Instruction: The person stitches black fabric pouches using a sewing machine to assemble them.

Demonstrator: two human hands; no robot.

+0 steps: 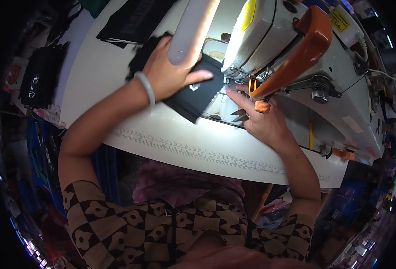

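Note:
My left hand (165, 74) lies flat on a black fabric piece (187, 104) with a small white print, thumb stretched toward the needle area. A white lamp tube hides part of its fingers. The fabric's right edge reaches the presser foot (226, 80) of a white sewing machine (263, 38). My right hand (267, 122) rests on the machine bed, its index finger pointing to the fabric edge beside the foot. Two dark pointed blades, seemingly thread snips (239, 115), stick out from under that hand's curled fingers.
The lamp tube (192, 33) hangs over the fabric. An orange lever (308, 49) juts from the machine above my right hand. More black fabric pieces lie at the back (137, 20) and far left (43, 76). A printed ruler (198, 151) runs along the white table's front edge.

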